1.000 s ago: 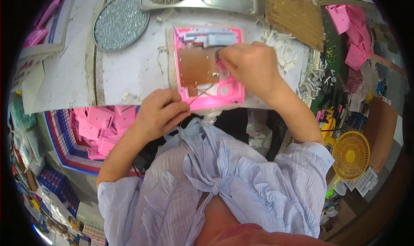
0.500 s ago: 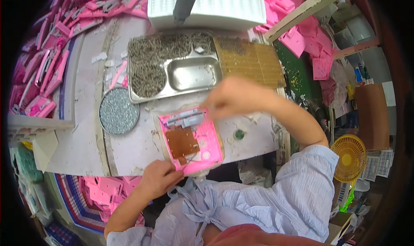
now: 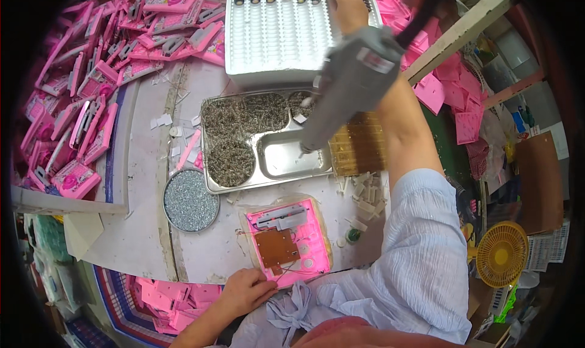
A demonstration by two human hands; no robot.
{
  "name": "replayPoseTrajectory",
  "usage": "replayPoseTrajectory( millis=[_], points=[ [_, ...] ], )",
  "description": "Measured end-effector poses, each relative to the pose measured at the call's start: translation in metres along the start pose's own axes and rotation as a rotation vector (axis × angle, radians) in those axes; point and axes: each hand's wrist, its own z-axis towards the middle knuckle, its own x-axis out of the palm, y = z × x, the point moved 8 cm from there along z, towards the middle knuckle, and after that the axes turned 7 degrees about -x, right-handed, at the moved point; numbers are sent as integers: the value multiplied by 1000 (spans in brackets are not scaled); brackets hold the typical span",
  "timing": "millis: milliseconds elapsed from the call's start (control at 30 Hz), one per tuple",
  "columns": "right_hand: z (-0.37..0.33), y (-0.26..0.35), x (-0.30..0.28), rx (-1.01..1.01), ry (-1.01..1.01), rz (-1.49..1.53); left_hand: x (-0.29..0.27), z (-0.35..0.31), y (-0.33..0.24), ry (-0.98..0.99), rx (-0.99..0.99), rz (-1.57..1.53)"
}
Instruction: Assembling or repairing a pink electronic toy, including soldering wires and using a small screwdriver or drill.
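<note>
Left hand [image 3: 247, 291] touching near-left corner of pink plastic casing [image 3: 309, 233], right hand [image 3: 350, 11] at white foam tray [image 3: 277, 40], both grips unclear

Head-worn fisheye faces down over workbench [image 3: 131, 241], wide, fairly near.

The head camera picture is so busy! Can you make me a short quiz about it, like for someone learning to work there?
1. Which hand is at the white ribbed tray?
A) the left
B) the right
C) both

2. True or false: the left hand is at the near left corner of the pink case.

3. Fill in the blank: the round dish of tiny silvery pieces stands to the ____ of the pink case, as the person sees it.

Key:
1. B, the right hand.
2. True.
3. left
</note>
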Motion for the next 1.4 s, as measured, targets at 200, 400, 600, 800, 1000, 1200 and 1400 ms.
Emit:
replayPoseTrajectory(
  millis=[200, 400, 600, 800, 1000, 1200, 1400],
  points=[
    [24, 35, -54, -81, 95, -324, 3, -1, 2, -26, 31, -21],
    [-106, 139, -201, 290, -130, 162, 0, 1, 3, -29, 26, 5],
    [-284, 349, -158, 215, 727, 385, -1, 1, 3, -29, -12, -24],
    [-328, 377, -132, -100, 873, 310, 1, 2, 4, -5, -31, -6],
    [-334, 383, -135, -141, 899, 307, 2, 0, 3, -20, -41, -14],
    [-326, 385, -138, -97, 895, 291, -1, 0, -4, -17, 83, 102],
    [-310, 274, -191, 238, 889, -169, 0, 5, -7, 28, 106, 118]
  ],
)
